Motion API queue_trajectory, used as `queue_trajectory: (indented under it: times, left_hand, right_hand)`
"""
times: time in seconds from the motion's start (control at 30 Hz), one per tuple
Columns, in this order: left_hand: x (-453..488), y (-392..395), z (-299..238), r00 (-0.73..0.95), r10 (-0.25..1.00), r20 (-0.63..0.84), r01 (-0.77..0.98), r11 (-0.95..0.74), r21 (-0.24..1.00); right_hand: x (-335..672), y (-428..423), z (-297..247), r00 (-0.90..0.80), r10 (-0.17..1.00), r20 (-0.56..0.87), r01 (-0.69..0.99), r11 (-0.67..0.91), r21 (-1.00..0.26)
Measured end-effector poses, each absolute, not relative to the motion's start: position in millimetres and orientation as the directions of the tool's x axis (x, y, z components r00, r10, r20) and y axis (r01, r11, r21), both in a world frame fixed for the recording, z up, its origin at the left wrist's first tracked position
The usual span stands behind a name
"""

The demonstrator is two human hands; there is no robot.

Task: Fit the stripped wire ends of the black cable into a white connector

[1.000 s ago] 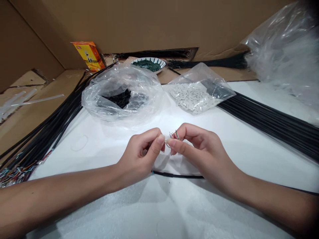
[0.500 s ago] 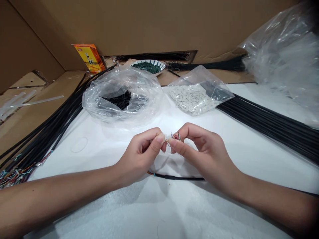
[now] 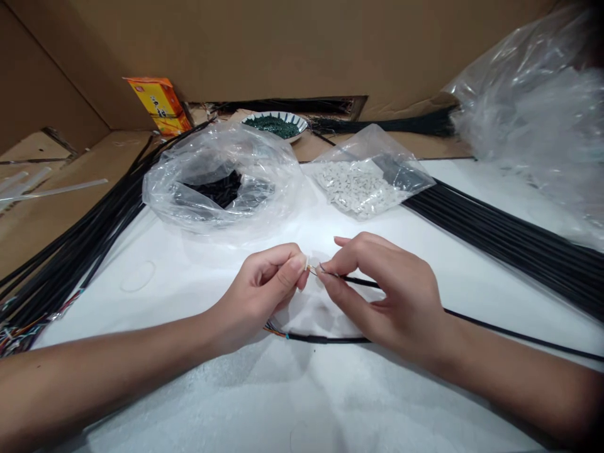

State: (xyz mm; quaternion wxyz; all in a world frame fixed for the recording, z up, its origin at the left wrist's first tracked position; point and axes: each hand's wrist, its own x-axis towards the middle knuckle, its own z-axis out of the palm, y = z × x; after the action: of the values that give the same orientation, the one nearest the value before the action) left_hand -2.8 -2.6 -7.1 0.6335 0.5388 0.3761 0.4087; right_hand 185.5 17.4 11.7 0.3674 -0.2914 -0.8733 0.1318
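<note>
Close to the middle, my left hand (image 3: 274, 277) is closed, thumb and forefinger pinching a small white connector (image 3: 307, 263) that is mostly hidden by the fingertips. Just to its right, my right hand (image 3: 387, 283) pinches thin wires (image 3: 323, 269) at the end of a black cable (image 3: 362, 282). A short yellowish wire end spans the small gap between the two hands. Below them a second length of black cable (image 3: 325, 340) lies on the white surface, its thin coloured wires (image 3: 274, 328) running up beneath my left hand.
A clear bag with black pieces (image 3: 221, 189) and a bag of small white pieces (image 3: 358, 185) lie ahead. Black cable bundles flank both sides (image 3: 89, 233) (image 3: 509, 239). Behind stand a plate of dark green bits (image 3: 302, 123) and an orange-yellow box (image 3: 163, 107). Clear plastic (image 3: 538, 126) fills the right.
My right hand has turned, and its fingers now grip the wires with the black cable end showing behind them. The coloured wires by its fingertips no longer stick up. My left hand keeps its pinch.
</note>
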Motion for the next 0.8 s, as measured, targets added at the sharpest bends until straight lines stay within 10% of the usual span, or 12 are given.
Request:
queue_trajectory:
  times: [0.27,0.8]
  left_hand:
    - [-3.6,-3.2,-7.6,0.386,0.922,-0.042,-0.099,0.087,0.991]
    - [-4.6,-2.2,-7.6,0.406,0.913,-0.027,-0.114,0.080,0.990]
  right_hand:
    - [191.1,18.7,14.3,-0.663,0.445,0.602,0.444,0.881,-0.163]
    - [189.7,15.2,28.6,-0.606,0.650,0.459,0.477,0.758,-0.444]
